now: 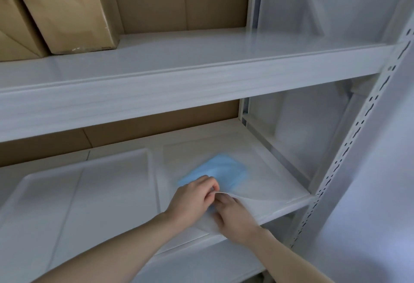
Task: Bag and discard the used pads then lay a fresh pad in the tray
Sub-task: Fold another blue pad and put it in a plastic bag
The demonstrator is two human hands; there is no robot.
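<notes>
Shelving: white metal rack [201, 76] with slotted uprights; cardboard boxes [67, 15] on the upper shelf
Tray: empty white tray [78, 193] on the lower shelf, left of the hands
Bag: translucent plastic bag [257, 184] lying beside the tray, on its right
Pads: folded blue pads [224, 170] showing through the bag, blurred
Left hand [192, 197]: fingers pinched on the bag's mouth edge
Right hand [235, 215]: touching the left, pinching the same edge, lifting a flap

tray [85, 184] left on lower shelf [289, 204] | pad [219, 170] right of tray — 2 boxes [67, 15] on upper shelf [179, 63], left
</notes>
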